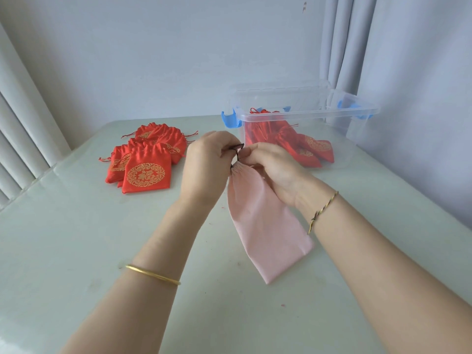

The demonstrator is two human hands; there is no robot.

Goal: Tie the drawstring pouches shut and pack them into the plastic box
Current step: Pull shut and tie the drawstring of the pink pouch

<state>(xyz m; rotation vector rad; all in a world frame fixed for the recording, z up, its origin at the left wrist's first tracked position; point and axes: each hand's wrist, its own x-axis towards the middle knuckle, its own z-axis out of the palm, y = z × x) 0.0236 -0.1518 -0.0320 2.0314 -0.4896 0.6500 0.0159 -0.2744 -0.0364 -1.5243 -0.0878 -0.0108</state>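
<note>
Forearms reach in from the near edge over a pale tabletop (76, 251), with a gold bangle (153, 275) on the left wrist and a thin braided bracelet (322, 211) on the right. Between them is a long pink pouch (263, 226). It slants from its bottom corner at the near right up to a gathered neck between the two hands, near the middle of the tabletop. I cannot tell whether the lower end rests on the surface or hangs just above it.

The left hand (204, 164) and right hand (270, 169) meet at that neck, knuckles almost touching. Both sets of fingers are curled in, and they pinch a dark drawstring (236, 149). A small loop of it shows between the left fingers (217, 139) and the right fingers (255, 152), just above the puckered mouth of the pouch.

Farther back on the left is a loose heap of red pouches (145, 159) with gold round emblems, overlapping one another, their thin red cords trailing out. They sit well apart from the hands.

Farther back on the right, just beyond the right hand, stands a clear plastic box (301, 111) with blue clips (229, 120) at its ends. It is open on top. Inside it are packed pouches (301, 146), also red and gold, leaning against each other with their tied necks upward.

Behind everything are a plain pale wall (153, 47) and, at the far right, a grey curtain (357, 47) hanging in folds.
</note>
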